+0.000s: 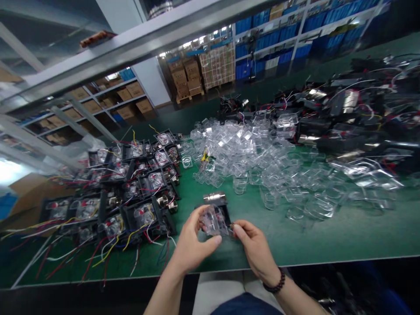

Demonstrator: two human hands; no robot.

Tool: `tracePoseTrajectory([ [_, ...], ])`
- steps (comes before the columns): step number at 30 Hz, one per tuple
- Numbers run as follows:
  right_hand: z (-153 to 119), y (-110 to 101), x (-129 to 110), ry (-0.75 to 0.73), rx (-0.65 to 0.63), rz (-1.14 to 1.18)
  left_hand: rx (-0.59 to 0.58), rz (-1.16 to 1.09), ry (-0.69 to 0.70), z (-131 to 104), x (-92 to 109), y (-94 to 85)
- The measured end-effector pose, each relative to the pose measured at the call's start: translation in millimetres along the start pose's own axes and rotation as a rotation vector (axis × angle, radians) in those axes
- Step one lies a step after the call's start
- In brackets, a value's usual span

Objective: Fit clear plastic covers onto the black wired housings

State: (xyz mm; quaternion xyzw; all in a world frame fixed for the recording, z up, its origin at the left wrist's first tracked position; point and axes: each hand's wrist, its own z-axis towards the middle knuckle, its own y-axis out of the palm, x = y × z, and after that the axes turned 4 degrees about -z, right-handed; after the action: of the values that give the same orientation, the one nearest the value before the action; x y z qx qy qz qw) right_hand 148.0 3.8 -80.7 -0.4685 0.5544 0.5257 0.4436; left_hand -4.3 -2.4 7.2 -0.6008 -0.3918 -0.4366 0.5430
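Note:
Just in front of me, my left hand (pixel 193 240) grips a clear plastic cover (pixel 212 221), thumb along its near side and fingers behind it. The cover is against a black housing (pixel 225 213), which has a shiny metal cylindrical fitting (pixel 215 197) at its far end. My right hand (pixel 254 246) is closed at the housing's right edge, thumb and forefinger pinched together. What sits between those fingertips is too small to make out. Beyond the housing, yellow-handled pliers (pixel 204 155) lie beside loose clear covers.
A big heap of clear plastic covers (pixel 243 144) spreads over the green table (pixel 203 183). To the left stand rows of black housings (pixel 141 214) with trailing coloured wires. More black units with metal fittings (pixel 349 103) are piled at the right. A metal beam (pixel 141 41) crosses overhead.

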Motion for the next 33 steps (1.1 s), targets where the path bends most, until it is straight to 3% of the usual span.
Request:
tracePoseTrajectory([
  [4,-3,6,-13,-0.217,-0.128,-0.209,-0.011,-0.170,-0.126,-18,-29,-7.1],
  [9,-9,24,-19,-0.421,-0.313,-0.368,-0.028,-0.267,-0.105,-25,-40,-3.5],
  [13,-13,33,-17,-0.404,-0.251,-0.403,0.048,-0.313,-0.091,-30,-45,5.4],
  [17,-16,36,-16,-0.358,-0.172,-0.393,-0.012,-0.344,-0.051,-34,-47,10.4],
  [23,-17,37,-10,-0.314,-0.025,-0.415,0.008,-0.437,-0.172,-34,-50,12.5],
  [33,-15,37,-6,-0.390,-0.033,-0.523,-0.032,-0.536,-0.135,-33,-68,18.1],
])
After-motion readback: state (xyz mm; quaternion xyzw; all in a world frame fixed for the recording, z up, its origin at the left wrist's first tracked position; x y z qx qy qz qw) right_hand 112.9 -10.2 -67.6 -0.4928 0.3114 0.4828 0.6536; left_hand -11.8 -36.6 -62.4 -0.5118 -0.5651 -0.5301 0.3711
